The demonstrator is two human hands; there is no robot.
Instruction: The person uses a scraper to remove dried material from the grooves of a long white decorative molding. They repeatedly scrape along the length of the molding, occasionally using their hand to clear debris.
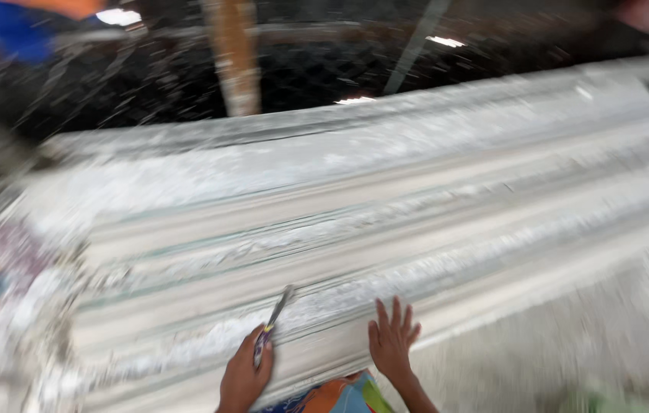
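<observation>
Matt, rough, chalky white moulding (386, 206); thin metal-looking tool (277, 310) blade.

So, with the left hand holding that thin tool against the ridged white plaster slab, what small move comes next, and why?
Probably draw the thin metal-tipped tool along the groove of the long ridged white plaster slab. The left hand grips it with its tip in crumbly white residue, while the right hand lies flat on the slab, steadying it.

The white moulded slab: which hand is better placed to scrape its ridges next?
Probably the left hand: it grips the thin scraping tool, whose tip lies on the white moulded slab. The right hand lies flat, empty.
</observation>
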